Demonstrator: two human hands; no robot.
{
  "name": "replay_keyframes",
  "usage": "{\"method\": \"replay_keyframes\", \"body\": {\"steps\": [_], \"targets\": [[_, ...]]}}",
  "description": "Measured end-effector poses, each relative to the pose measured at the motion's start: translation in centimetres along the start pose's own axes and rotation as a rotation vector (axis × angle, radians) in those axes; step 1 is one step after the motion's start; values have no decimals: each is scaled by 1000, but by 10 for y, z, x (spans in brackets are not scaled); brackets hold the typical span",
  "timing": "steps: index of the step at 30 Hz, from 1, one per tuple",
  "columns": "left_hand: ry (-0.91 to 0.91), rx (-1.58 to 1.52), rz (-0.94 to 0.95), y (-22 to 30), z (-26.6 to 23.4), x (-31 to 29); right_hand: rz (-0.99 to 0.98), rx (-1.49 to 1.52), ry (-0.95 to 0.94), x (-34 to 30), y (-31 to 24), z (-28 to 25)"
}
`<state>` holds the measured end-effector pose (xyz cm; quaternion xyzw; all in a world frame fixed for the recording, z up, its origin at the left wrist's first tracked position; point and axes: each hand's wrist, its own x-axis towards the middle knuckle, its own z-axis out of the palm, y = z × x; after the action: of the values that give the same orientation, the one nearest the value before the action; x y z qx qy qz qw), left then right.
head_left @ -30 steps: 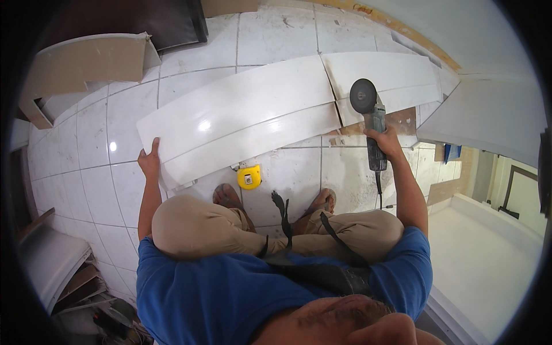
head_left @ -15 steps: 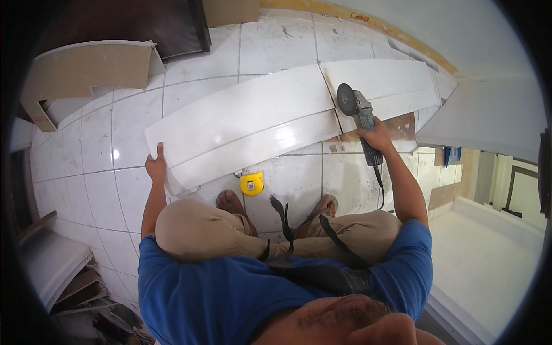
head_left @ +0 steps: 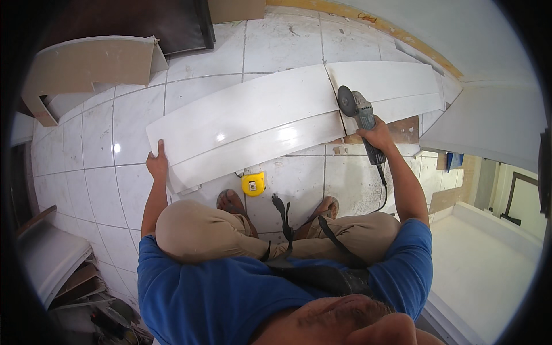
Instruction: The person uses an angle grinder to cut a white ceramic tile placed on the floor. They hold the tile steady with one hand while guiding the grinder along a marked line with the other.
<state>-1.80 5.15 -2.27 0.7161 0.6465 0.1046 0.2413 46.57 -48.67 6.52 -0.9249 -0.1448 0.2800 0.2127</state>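
A long white panel [head_left: 247, 109] lies across the tiled floor in front of me, with a lengthwise groove. A dark crosswise cut divides it from a shorter white piece [head_left: 385, 77] on the right. My left hand [head_left: 157, 161] grips the panel's left end, thumb on top and the other fingers hidden beneath. An angle grinder [head_left: 363, 115] is in my right hand [head_left: 376, 136], wrapped round its body. Its dark disc sits over the panel beside the cut; whether it touches or spins I cannot tell. A yellow tape measure [head_left: 253, 184] rests on the floor near my left foot.
The grinder's black cord [head_left: 384, 190] hangs down toward my right knee. Cardboard [head_left: 95, 66] stands at the far left beside a dark brown padded item [head_left: 121, 23]. A large white panel [head_left: 489, 118] and a white tray-like piece [head_left: 486, 253] are on the right.
The view has shifted slightly, so the panel and the floor appear a little to the right. Both hands keep the same holds on the panel and the grinder.
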Motion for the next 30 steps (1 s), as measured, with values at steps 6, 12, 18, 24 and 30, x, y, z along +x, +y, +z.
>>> {"method": "replay_keyframes", "body": {"steps": [6,12,18,24,30], "targets": [[8,2,0,-5,1,3,30,-26,-21,-3,1,-3],[-2,-31,-10,-1,4,3,47,-62,-31,-7,3,-5],[6,4,-16,-11,5,8,30,-94,-21,-11,2,-2],[5,11,-16,-9,3,7,25,-157,-63,-12,6,2],[18,18,-20,-4,2,4,33,-136,-53,-8,5,7]]}}
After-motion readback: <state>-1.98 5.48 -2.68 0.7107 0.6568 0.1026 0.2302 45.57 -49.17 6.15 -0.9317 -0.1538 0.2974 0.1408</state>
